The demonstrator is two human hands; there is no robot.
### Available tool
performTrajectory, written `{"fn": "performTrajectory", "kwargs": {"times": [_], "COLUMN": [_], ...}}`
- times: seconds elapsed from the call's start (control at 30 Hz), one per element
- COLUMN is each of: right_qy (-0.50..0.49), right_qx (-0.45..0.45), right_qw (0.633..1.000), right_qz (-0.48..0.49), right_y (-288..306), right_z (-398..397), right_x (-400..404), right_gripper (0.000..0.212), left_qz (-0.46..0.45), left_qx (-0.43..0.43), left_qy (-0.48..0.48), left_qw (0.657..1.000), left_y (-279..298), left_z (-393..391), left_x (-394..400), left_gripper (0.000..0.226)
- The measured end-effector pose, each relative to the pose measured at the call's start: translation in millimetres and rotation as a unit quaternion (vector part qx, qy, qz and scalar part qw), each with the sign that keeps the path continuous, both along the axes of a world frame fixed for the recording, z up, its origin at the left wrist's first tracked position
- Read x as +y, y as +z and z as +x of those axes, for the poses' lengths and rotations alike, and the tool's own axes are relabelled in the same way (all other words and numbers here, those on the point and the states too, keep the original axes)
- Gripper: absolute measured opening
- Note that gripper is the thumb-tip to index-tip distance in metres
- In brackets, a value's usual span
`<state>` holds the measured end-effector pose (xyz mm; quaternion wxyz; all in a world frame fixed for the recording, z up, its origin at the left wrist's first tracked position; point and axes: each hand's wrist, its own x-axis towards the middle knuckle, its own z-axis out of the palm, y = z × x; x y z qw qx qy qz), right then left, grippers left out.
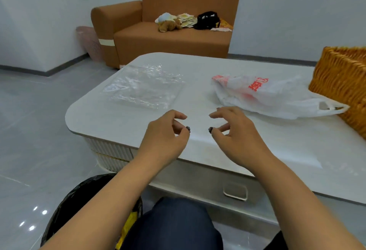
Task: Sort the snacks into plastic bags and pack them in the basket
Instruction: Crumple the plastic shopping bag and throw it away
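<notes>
A clear plastic bag [144, 86] lies flat on the left part of the white table [111, 115]. A white plastic bag with red print [265, 95] lies crumpled on the right, its handle reaching the orange wicker basket [344, 83] at the table's right edge. My left hand [168, 130] and my right hand [235, 128] hover side by side above the near middle of the table. Their fingers are loosely curled and hold nothing. Snack packets [187, 20] lie far back on the sofa.
A brown sofa [172, 39] stands behind the table with a plush toy [169, 24], a black bag [207, 20] and packets on its seat. A black-lined bin [79, 200] with something yellow in it stands by my left knee. A pink bin [89, 43] stands beside the sofa.
</notes>
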<state>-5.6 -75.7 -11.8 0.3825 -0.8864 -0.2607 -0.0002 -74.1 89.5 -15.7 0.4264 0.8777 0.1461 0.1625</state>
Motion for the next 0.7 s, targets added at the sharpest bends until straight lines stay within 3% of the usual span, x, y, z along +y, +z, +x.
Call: {"fn": "performTrajectory", "kwargs": {"times": [0.17, 0.37, 0.57, 0.7], "right_qy": [-0.191, -0.269, -0.26, -0.254], "right_qx": [0.029, 0.08, 0.104, 0.112], "right_qw": [0.98, 0.957, 0.959, 0.96], "right_qz": [0.049, 0.071, 0.046, 0.029], "right_y": [10.6, 11.2, 5.5, 5.5], "right_z": [22.9, 34.8, 37.8, 36.9], "right_x": [-42.5, -85.8, -101.6, -113.9], "right_gripper": [0.032, 0.037, 0.042, 0.043], "left_qz": [0.028, 0.072, 0.269, 0.404], "left_qx": [-0.041, -0.022, 0.011, 0.12], "left_qy": [-0.053, -0.082, -0.126, -0.133], "left_qw": [0.997, 0.994, 0.955, 0.897], "left_y": [32.3, 31.8, 24.2, 2.6], "left_z": [36.3, 115.4, 194.6, 238.0], "left_x": [-54.7, -96.9, -121.2, -114.0], "left_gripper": [0.026, 0.047, 0.067, 0.074]}}
